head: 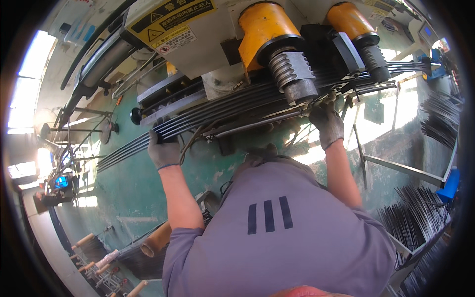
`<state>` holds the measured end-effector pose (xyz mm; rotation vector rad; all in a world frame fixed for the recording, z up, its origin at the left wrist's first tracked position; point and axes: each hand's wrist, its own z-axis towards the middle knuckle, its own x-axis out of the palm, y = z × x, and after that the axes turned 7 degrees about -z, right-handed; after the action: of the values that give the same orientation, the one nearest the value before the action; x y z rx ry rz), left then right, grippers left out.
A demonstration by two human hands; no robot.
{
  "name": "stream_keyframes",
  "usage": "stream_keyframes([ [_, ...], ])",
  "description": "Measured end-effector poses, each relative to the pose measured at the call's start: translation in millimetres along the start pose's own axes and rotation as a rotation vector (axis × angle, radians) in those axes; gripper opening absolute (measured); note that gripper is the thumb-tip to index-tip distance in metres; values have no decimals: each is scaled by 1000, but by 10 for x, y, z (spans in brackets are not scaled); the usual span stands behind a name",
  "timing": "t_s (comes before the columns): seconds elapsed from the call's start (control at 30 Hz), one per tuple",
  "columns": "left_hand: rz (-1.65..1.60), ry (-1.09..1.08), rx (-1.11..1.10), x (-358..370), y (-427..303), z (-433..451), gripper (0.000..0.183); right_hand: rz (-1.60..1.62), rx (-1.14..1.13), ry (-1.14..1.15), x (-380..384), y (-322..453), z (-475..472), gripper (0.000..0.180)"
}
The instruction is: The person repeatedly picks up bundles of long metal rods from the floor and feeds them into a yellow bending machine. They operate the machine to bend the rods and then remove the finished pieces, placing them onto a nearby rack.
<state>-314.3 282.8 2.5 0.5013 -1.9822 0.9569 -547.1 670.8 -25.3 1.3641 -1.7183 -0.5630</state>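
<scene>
My left hand (163, 150), in a grey work glove with dark fingers, is around several long, dark metal rods (196, 120) near their left ends. The thumb is on the near side, and fingertips show beyond the rods. They run side by side through a bending machine (207, 48), beneath two yellow cylindrical heads (267, 28) with ridged steel shafts (291, 70). My right hand (328, 120), also gloved, touches the machine's front edge beside the right end of a thin steel bar (256, 124). Its fingertips are partly lost among dark parts, so its grip is unclear.
A hydraulic cylinder (100, 55) slants at the upper left. Metal racks with bundles of thin rods (415, 215) stand at the right. Behind me on the left lie a cardboard tube (157, 239) and dark rod stock (144, 261). The floor (126, 196) is worn green.
</scene>
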Motion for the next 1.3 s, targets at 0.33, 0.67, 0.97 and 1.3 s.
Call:
stream_keyframes([
  [0.33, 6, 12, -137, 176, 636, -154, 30, -155, 21, -57, -244, -267, 218, 49],
  [0.67, -148, 121, -49, 67, -131, -287, 45, -2726, -799, 443, -781, -720, 631, 18],
  [0.97, -112, -48, 318, -1361, -2662, 634, 44, -3220, -81, 1143, -1206, -1256, -106, 31],
  [1.3, 331, -32, 238, -1543, -3154, 811, 42, -3170, 62, 1350, -1301, -1859, -810, 30],
])
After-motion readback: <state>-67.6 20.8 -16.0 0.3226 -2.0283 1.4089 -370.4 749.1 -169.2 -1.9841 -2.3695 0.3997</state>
